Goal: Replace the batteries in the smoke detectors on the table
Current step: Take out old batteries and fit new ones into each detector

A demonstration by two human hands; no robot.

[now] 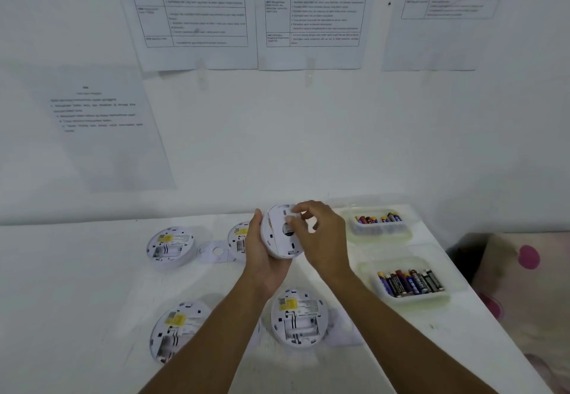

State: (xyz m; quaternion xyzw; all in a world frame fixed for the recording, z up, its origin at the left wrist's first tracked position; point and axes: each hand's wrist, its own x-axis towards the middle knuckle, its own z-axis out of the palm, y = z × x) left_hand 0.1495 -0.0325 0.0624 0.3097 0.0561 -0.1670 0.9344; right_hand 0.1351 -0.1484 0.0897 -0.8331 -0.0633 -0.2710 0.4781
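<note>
Nearest the camera, two smoke detectors lie back-side up on the white tabletop (77,301): the near-left detector (172,328), partly crossed by the left forearm, and the near-middle detector (298,319), whose battery bay shows open between the two forearms. To the right of these sits a clear plastic tray (410,299) holding a row of batteries (411,283) laid side by side. Beyond the near detectors, the left hand (262,251) is wrapped around the lower left rim of a held detector (282,233), gripping it tilted up off the tabletop. The right hand (320,233) rests its fingertips (291,219) on the face of the same detector, the fingers bent and close together; whether they pinch a part of it cannot be told. Behind the left hand, a far-middle detector (238,239) lies half hidden, a flat round mounting plate (216,251) lies just beside it, and the far-left detector (171,247) lies past that, back-side up with a yellow label. At the far right, a second clear tray (381,230) holds more batteries (377,218). Printed sheets (197,14) hang on the wall behind.
</note>
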